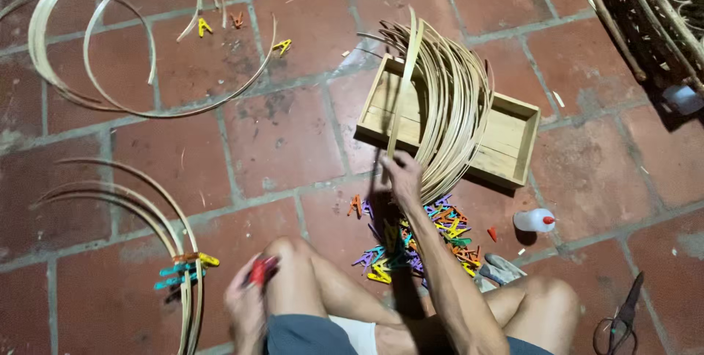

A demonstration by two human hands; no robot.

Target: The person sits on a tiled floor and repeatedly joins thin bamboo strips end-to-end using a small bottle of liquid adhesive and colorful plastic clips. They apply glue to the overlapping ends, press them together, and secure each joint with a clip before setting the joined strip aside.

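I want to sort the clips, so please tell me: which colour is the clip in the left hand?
Red. The clip in the left hand shows best in the head view.

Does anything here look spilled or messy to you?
Yes: coloured clips lie in a loose heap on the brick floor, with a few strays far off by the bamboo hoops. The glue bottle lies tipped on its side. Nothing looks broken.
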